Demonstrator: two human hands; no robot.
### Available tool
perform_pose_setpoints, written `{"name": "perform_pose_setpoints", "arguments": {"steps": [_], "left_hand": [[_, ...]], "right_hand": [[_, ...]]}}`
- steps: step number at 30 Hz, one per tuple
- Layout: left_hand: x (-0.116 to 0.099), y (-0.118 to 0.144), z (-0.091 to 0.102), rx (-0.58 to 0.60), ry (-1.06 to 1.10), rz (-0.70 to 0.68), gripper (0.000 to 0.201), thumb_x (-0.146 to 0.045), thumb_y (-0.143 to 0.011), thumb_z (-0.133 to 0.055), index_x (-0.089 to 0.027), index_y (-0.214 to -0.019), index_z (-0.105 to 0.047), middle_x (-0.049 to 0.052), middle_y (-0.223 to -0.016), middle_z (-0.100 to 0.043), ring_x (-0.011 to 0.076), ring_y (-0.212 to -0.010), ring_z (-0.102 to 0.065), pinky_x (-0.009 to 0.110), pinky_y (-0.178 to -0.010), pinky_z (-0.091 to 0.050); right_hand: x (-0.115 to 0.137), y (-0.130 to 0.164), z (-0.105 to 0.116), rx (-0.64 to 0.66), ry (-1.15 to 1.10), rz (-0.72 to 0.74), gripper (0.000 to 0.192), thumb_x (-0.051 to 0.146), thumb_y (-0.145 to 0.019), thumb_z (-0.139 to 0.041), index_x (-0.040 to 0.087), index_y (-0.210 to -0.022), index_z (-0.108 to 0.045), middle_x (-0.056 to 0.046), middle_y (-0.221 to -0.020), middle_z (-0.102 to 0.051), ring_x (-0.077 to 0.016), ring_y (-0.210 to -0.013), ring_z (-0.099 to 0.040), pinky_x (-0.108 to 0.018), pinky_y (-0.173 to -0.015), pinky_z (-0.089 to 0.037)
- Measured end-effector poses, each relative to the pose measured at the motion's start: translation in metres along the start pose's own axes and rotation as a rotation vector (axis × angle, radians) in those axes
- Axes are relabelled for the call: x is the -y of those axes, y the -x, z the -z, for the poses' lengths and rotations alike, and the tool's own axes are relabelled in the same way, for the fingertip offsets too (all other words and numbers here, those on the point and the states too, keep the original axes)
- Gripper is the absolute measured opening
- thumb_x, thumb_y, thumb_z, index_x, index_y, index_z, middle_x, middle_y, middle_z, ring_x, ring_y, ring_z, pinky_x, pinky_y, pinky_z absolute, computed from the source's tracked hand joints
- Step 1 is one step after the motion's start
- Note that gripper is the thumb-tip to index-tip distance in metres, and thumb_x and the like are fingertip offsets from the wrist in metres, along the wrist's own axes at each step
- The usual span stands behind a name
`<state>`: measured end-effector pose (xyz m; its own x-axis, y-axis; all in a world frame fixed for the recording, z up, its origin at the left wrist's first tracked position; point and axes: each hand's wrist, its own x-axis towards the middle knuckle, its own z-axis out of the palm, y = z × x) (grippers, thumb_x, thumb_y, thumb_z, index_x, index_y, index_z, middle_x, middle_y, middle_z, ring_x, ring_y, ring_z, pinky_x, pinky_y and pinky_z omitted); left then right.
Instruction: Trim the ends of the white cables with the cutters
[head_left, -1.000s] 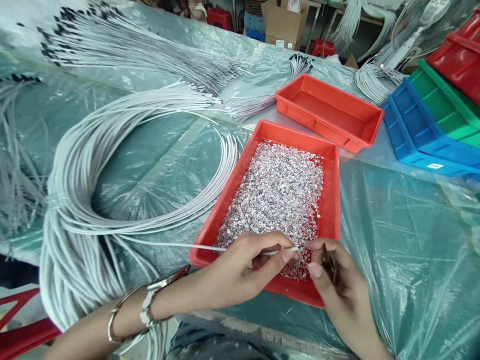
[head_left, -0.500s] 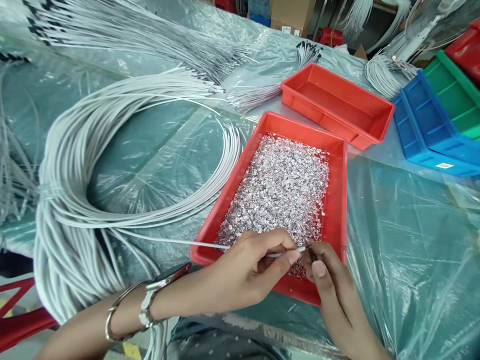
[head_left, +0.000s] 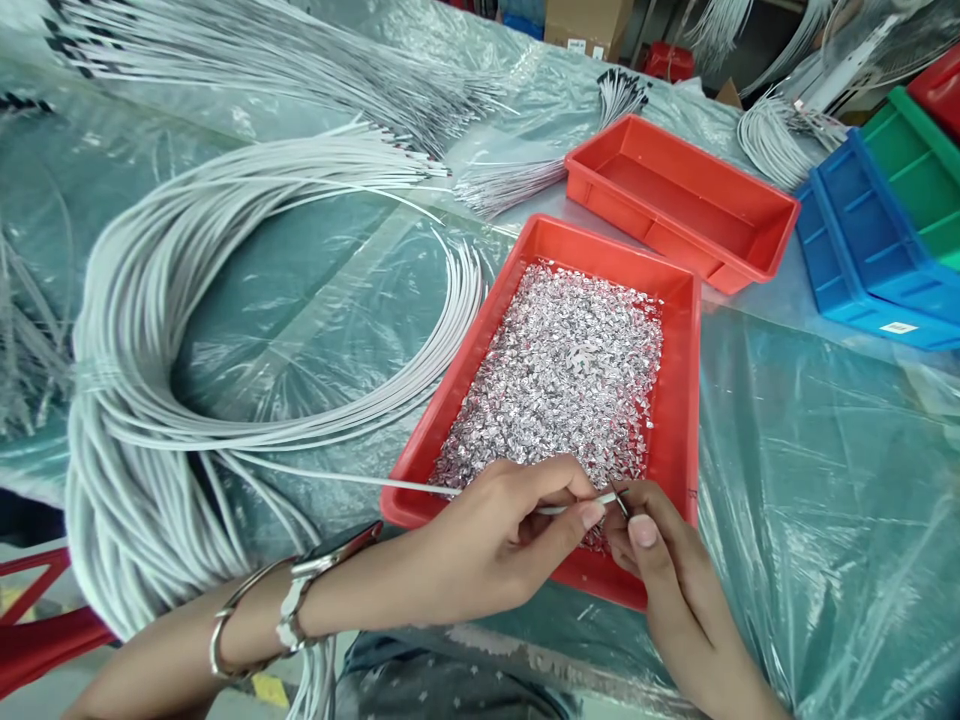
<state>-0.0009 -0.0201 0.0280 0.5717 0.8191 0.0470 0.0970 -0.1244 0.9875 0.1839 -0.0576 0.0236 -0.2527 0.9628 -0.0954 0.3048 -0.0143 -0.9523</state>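
- Now the left hand (head_left: 510, 540) slants inward, fingers pinching the white cable (head_left: 345, 477) near its tip!
- Right hand (head_left: 679, 585) curls opposite, fingers around a dark tool (head_left: 619, 498).
- Beyond those fingers, rightward: blue bin (head_left: 874, 235), label (head_left: 898, 328) too small to read.

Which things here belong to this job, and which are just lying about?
Apparently in use:
white cable in left hand
dark pointed tool in right hand
coiled cables
tray of silvery bits

Seemingly lying about:
rear red tray
blue bins
cardboard box
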Motion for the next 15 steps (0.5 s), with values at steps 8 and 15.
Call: {"name": "perform_pose_setpoints", "arguments": {"steps": [8, 15], "left_hand": [[-0.0006, 0.0002, -0.0004, -0.005, -0.006, 0.007, 0.016, -0.015, -0.097, -0.047, -0.017, -0.08, -0.048, -0.009, -0.064, -0.04, 0.0042, -0.054, -0.033, 0.016, -0.05, -0.028], [0.0012, -0.0004, -0.0004, -0.002, 0.012, -0.003, 0.016, -0.016, -0.096, -0.049, -0.017, -0.081, -0.048, -0.009, -0.063, -0.041, 0.0042, -0.053, -0.033, 0.016, -0.049, -0.028]], "right_hand": [[-0.0001, 0.0013, -0.0004, -0.005, -0.039, -0.035, 0.028, 0.045, -0.103, -0.036, 0.026, -0.093, -0.054, 0.003, -0.073, -0.055, -0.0133, -0.063, -0.051, -0.021, -0.06, -0.042], [0.0029, 0.0005, -0.0014, 0.008, -0.023, -0.081, 0.032, 0.046, -0.102, -0.034, 0.024, -0.094, -0.056, 0.0, -0.079, -0.061, -0.0158, -0.067, -0.057, -0.025, -0.064, -0.045]]}}
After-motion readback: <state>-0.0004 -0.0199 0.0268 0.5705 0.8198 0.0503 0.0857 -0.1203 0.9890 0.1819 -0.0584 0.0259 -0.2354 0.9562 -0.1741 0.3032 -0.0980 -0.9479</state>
